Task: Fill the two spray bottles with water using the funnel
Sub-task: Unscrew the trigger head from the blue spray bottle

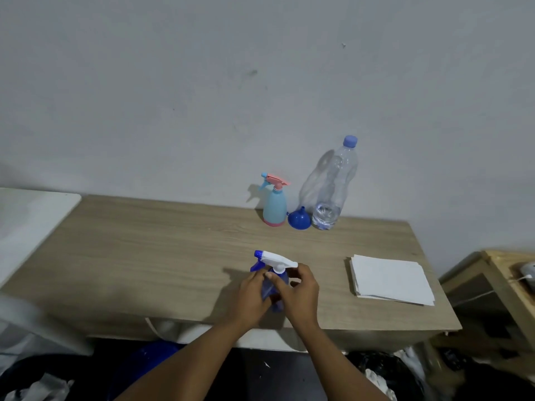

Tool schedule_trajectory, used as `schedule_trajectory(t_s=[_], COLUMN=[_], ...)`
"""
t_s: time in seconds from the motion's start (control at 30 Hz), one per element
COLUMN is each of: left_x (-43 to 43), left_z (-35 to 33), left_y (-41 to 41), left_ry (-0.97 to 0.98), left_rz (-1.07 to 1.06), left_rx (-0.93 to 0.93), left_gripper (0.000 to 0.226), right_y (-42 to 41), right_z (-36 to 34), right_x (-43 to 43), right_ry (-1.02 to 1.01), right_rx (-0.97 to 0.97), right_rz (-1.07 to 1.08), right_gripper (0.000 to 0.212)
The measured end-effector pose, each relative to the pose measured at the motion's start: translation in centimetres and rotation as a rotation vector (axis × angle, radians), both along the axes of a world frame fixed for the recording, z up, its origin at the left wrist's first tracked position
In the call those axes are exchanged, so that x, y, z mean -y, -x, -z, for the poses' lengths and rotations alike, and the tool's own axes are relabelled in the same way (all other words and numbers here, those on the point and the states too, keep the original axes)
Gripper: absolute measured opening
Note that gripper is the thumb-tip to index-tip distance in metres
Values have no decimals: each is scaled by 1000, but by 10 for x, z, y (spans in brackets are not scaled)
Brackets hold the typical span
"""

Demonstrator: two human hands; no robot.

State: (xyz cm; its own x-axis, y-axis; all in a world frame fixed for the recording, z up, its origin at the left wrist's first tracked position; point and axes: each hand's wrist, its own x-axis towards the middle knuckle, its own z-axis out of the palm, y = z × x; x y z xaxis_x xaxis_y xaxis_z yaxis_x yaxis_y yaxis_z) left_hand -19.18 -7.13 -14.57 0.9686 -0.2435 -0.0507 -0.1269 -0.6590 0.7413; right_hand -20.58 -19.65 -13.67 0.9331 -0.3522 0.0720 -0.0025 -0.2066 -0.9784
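Near the front edge of the counter (173, 256), the left hand (254, 293) grips the blue spray bottle (275, 287) body, and the right hand (298, 290) pinches its white neck collar.

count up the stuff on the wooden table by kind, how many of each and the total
spray bottles: 2, the blue spray bottle held in both hands, and the light blue and pink spray bottle by the wall
funnels: 1, the blue funnel
water bottles: 1, the clear water bottle
paper stacks: 1, the white paper stack
total: 5
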Motion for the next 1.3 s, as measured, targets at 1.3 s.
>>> schedule_trajectory(t_s=[1.3], left_x=[-9], left_z=[-7], left_y=[19], left_ry=[104], left_rz=[34], left_rx=[-53], left_gripper=[38], right_y=[26], right_z=[12], right_x=[1], right_ry=[154], right_rx=[64], right_rz=[-87], right_gripper=[36])
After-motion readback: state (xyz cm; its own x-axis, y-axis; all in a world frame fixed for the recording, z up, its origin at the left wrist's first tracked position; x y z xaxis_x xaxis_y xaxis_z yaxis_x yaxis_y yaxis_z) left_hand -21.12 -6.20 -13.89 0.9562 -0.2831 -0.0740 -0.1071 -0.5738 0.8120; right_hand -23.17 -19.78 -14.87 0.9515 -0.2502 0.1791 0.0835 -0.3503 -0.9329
